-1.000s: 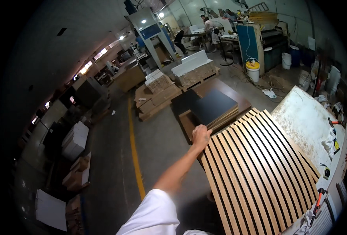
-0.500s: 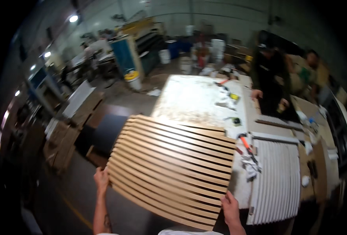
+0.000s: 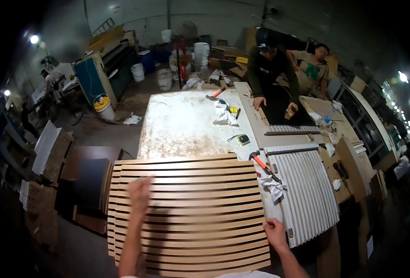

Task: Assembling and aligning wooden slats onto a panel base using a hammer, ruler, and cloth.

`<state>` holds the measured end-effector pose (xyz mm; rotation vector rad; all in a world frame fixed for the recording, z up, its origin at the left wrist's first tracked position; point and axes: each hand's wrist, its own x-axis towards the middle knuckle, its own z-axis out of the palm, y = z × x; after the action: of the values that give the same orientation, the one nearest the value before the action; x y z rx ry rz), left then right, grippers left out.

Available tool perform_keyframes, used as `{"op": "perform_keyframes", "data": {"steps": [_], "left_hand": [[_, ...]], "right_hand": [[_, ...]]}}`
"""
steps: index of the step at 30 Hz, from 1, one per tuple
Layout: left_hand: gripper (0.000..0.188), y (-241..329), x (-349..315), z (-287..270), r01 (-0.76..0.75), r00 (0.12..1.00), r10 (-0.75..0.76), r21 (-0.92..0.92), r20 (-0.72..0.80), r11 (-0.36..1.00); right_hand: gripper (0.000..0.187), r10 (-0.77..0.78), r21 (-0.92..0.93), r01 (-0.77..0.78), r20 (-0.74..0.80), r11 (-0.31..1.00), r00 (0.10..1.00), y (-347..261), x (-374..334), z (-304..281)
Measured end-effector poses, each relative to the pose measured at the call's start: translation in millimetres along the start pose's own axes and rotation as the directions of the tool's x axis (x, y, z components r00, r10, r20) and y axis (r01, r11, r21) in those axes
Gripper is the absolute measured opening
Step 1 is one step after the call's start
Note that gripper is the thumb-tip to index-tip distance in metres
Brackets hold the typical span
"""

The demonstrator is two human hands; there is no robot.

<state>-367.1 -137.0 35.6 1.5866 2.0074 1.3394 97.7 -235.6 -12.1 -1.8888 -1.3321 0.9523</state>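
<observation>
A slatted wooden panel (image 3: 205, 208), light slats with dark gaps, lies in front of me at the near end of the white worktable. A second slatted edge (image 3: 112, 204) shows at its left, slightly offset, as if another panel is underneath. My left hand (image 3: 140, 192) is raised over the panel's left part, off the edge and smeared by motion, so its fingers cannot be read. At the panel's right edge, my right hand (image 3: 276, 233) has its fingers curled and pinching the rim.
On the white worktable (image 3: 182, 120) are a tape measure (image 3: 243, 139), hammers (image 3: 265, 166) and crumpled white paper (image 3: 226, 115). A pale ribbed panel (image 3: 304, 192) lies right. Beyond it a co-worker (image 3: 272, 78) leans over a black panel; another person (image 3: 314, 67) is behind. Boards (image 3: 91, 183) are stacked left.
The slatted panel has turned straighter and come down onto the stack. My left hand has let go of its left edge and moved over its surface; my right hand stays on the right edge.
</observation>
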Motion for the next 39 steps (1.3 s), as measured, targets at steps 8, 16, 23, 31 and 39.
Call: {"op": "perform_keyframes", "data": {"steps": [8,16,23,31,39], "left_hand": [[0.014,72.4,47.9,292.9,-0.574,0.673,0.413,0.081,0.614,0.815],[0.011,95.3,40.2,282.9,-0.468,0.703,0.315,0.081,0.638,0.88],[0.009,34.3,61.7,185.6,-0.486,0.709,0.253,0.197,0.658,0.851],[0.023,-100.0,131.7,-32.4,-0.455,0.765,0.053,0.481,0.642,0.749],[0.025,-126.0,144.5,-87.1,-0.371,0.768,0.019,0.421,0.64,0.828]], "right_hand": [[0.016,-0.369,-0.358,0.27,-0.245,0.894,0.897,29.0,194.1,25.3],[0.024,-0.272,-0.714,0.231,0.058,0.661,0.96,79.8,362.4,57.5],[0.024,-0.194,-0.745,0.14,0.014,0.652,0.981,89.2,403.6,68.2],[0.023,-0.34,-0.327,0.256,-0.229,0.91,0.912,15.1,308.9,-34.7],[0.031,-0.021,0.117,0.054,-0.269,0.992,0.963,-42.3,132.6,-58.5]]}}
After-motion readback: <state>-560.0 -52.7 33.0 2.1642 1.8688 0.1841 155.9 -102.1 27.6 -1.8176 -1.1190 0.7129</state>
